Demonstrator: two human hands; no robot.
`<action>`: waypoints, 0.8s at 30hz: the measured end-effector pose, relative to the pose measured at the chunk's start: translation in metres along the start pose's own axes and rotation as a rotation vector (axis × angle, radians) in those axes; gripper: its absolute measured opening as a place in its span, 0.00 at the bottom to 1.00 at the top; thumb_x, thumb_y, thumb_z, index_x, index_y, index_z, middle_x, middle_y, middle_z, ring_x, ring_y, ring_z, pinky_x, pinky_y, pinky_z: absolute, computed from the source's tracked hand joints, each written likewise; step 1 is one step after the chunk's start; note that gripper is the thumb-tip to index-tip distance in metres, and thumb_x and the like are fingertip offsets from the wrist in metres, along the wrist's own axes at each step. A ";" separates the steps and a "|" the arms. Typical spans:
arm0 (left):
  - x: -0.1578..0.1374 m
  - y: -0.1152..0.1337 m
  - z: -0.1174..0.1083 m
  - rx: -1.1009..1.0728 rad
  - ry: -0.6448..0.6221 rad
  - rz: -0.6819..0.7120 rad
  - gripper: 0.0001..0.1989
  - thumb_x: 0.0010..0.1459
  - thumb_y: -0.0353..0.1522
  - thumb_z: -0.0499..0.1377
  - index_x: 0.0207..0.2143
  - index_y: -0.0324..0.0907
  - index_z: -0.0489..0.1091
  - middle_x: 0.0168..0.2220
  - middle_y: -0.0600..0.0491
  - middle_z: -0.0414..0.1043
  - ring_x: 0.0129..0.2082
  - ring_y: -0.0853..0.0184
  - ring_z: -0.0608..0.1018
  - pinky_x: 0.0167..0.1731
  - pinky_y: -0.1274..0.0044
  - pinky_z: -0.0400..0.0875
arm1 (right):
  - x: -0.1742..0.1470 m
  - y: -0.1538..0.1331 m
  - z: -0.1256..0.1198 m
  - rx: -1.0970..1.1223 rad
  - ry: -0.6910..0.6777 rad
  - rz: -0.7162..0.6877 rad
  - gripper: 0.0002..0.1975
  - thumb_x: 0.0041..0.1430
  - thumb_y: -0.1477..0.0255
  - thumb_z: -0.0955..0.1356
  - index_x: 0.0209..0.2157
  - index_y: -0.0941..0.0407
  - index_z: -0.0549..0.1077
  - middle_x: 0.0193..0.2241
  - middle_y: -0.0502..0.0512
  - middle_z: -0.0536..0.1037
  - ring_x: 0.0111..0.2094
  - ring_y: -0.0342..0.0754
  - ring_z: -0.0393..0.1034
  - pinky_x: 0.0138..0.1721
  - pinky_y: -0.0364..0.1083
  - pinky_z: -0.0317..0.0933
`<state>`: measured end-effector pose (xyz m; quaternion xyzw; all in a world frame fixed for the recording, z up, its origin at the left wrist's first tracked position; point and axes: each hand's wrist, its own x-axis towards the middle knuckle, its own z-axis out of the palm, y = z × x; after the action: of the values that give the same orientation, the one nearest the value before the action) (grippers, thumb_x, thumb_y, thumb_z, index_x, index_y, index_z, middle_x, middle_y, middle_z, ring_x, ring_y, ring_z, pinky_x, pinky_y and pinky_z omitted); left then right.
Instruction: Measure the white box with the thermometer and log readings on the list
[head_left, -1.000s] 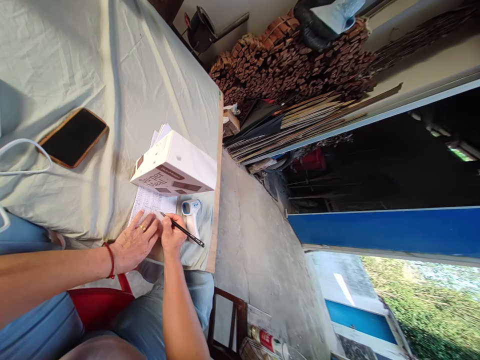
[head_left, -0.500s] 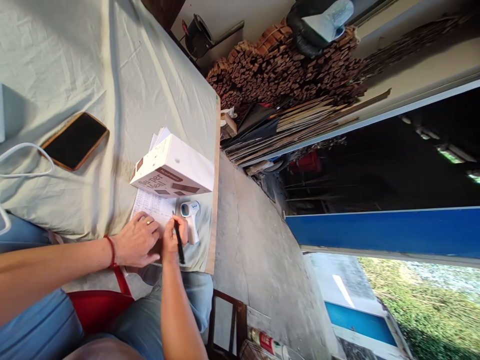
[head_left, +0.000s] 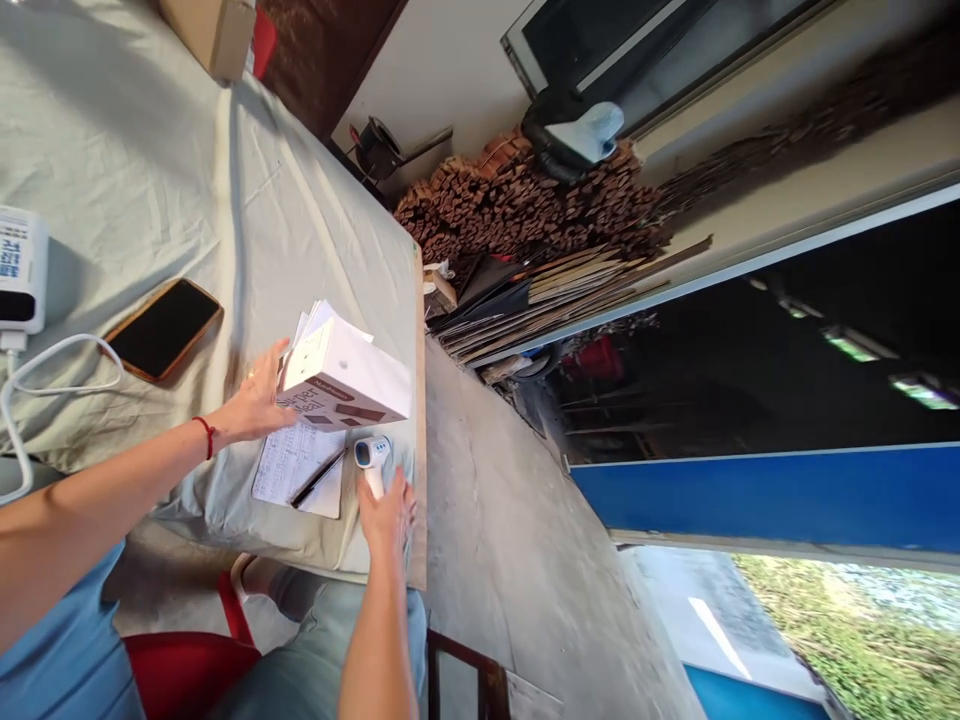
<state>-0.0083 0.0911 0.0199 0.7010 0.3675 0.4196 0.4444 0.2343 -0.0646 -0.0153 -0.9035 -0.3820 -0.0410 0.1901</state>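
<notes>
Both hands: box (head_left: pixel 346 377) left, thermometer (head_left: pixel 371 462) right.

The white carton (head_left: pixel 346 378) on the bench bears brown print on its near side: a small brand label too blurred to read for certain, and larger letters below it that seem to read "Super Meal". The paper sheet (head_left: pixel 289 462) beneath it carries rows of small writing, too fine to read. The white device (head_left: pixel 21 265) at the left edge shows blue characters, illegible.
</notes>
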 end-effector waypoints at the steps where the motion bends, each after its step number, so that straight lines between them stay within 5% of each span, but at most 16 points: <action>1: 0.002 -0.004 0.002 -0.012 -0.039 0.000 0.41 0.42 0.31 0.62 0.60 0.41 0.53 0.56 0.42 0.62 0.57 0.50 0.65 0.55 0.57 0.62 | 0.006 0.004 -0.002 0.051 -0.057 0.012 0.28 0.49 0.59 0.68 0.50 0.57 0.72 0.45 0.66 0.75 0.47 0.62 0.68 0.44 0.56 0.62; 7: 0.004 -0.005 0.003 -0.146 -0.009 -0.041 0.30 0.51 0.37 0.60 0.56 0.39 0.59 0.49 0.43 0.68 0.47 0.57 0.72 0.46 0.62 0.70 | 0.005 -0.020 -0.020 0.749 -0.164 0.027 0.20 0.53 0.51 0.65 0.31 0.54 0.72 0.20 0.49 0.69 0.24 0.49 0.64 0.26 0.47 0.57; 12: 0.003 0.003 -0.003 -0.281 0.020 -0.107 0.26 0.59 0.45 0.55 0.53 0.38 0.62 0.42 0.46 0.72 0.40 0.61 0.74 0.37 0.69 0.72 | -0.006 -0.093 -0.039 1.377 -0.268 0.028 0.24 0.54 0.49 0.66 0.38 0.56 0.72 0.26 0.49 0.70 0.24 0.42 0.61 0.26 0.43 0.57; 19: 0.007 0.001 -0.011 -0.174 -0.001 -0.105 0.17 0.62 0.42 0.52 0.46 0.40 0.66 0.35 0.51 0.74 0.34 0.65 0.75 0.33 0.72 0.71 | 0.032 -0.137 -0.027 1.467 -0.459 0.034 0.29 0.49 0.46 0.67 0.39 0.57 0.71 0.23 0.47 0.66 0.21 0.40 0.57 0.22 0.41 0.54; 24: 0.005 0.001 -0.010 -0.202 -0.017 -0.092 0.21 0.55 0.34 0.58 0.52 0.43 0.63 0.44 0.48 0.76 0.41 0.61 0.78 0.40 0.67 0.74 | 0.044 -0.138 -0.016 1.425 -0.483 0.034 0.29 0.49 0.46 0.67 0.39 0.58 0.72 0.23 0.48 0.67 0.21 0.41 0.59 0.21 0.41 0.54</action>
<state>-0.0156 0.0982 0.0249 0.6386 0.3514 0.4279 0.5345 0.1686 0.0467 0.0521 -0.5514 -0.3333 0.4183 0.6402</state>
